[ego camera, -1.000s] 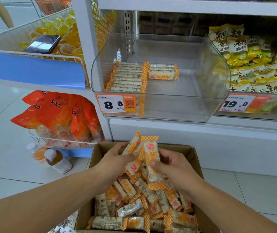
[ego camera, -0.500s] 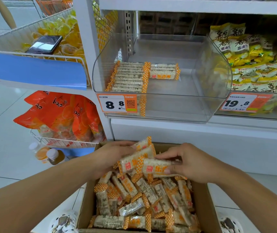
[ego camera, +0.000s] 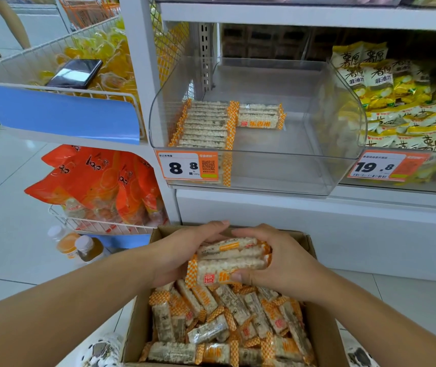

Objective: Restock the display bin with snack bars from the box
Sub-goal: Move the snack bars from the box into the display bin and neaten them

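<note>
1. The left hand [ego camera: 185, 254] and right hand [ego camera: 278, 263] hide both ends of the held snack bars [ego camera: 231, 260].
2. Both hands grip this bundle over the box [ego camera: 317, 337]; long axes run left-right.
3. The display bin [ego camera: 344, 144] holds stocked bars [ego camera: 203, 125] at its left; its right floor is bare.

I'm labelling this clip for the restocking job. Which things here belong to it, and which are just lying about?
Job: left hand and right hand gripping a bundle of snack bars; cardboard box; clear display bin.

Lying about: phone; orange bags; two bottles; yellow packets.
</note>
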